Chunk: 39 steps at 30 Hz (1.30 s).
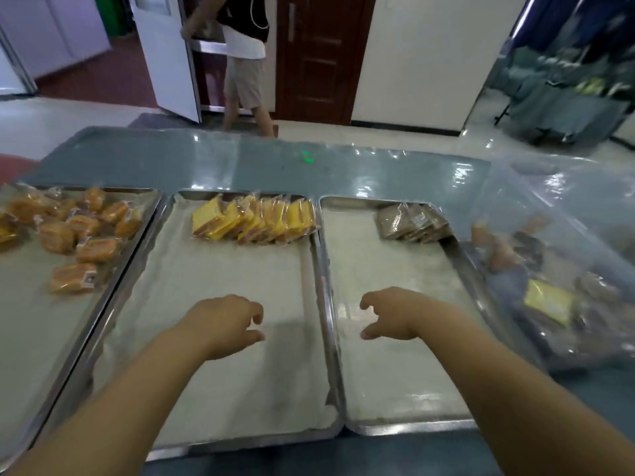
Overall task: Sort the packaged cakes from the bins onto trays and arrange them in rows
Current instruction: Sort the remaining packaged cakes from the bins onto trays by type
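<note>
Both hands empty, grip loose: left hand (223,324) over the middle tray (240,438), right hand (391,316) over the right tray (412,428).

Bare mid tray (240,389) front; yellow cakes (254,221) at back.

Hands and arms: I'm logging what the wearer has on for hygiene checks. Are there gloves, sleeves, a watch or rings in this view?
None show. The left hand and right hand are bare, with no gloves and no rings visible. Both forearms are uncovered up to the picture's bottom edge, with no sleeve, watch or wristband in view. Any sleeve higher up lies outside the picture.
</note>
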{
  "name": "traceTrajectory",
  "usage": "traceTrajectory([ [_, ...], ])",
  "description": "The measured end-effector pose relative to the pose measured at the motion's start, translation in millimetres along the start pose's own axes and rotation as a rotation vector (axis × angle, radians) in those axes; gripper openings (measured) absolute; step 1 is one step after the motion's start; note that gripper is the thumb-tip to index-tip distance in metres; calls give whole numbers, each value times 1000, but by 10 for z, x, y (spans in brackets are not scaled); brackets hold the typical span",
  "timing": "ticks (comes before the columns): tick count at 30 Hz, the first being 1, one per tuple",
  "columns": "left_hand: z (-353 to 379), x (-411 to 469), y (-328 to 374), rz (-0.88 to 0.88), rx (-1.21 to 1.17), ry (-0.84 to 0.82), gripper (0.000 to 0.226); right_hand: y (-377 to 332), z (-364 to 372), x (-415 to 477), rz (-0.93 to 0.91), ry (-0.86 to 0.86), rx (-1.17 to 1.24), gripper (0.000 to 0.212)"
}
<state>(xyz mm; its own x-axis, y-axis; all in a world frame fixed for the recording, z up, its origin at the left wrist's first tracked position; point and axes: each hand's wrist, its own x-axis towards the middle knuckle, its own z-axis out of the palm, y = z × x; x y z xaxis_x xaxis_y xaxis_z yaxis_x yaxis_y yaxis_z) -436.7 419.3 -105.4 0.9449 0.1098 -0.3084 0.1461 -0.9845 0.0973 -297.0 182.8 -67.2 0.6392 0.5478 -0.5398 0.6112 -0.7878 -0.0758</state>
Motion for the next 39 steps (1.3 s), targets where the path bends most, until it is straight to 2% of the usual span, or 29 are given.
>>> traceTrajectory([
  [8,-480,891,578,112,48,67,36,876,-417,20,93,99,-5,63],
  [14,-1066,1480,1174,215,61,185,38,1471,-1029,-193,106,301,-34,59],
  [19,-1545,1803,1792,307,89,306,35,2083,-1409,-473,162,438,29,56],
  [26,-1891,2184,2839,318,59,433,28,3252,-1611,-715,171,531,95,54],
  [29,-1927,2337,3313,294,29,473,29,3795,-1582,-757,157,476,69,52],
  [34,-1923,2585,4090,292,-42,504,30,4531,-1360,-683,170,289,-66,52],
  [39,-1816,2842,4647,292,-35,456,32,4996,-1058,-400,163,56,-101,51],
])
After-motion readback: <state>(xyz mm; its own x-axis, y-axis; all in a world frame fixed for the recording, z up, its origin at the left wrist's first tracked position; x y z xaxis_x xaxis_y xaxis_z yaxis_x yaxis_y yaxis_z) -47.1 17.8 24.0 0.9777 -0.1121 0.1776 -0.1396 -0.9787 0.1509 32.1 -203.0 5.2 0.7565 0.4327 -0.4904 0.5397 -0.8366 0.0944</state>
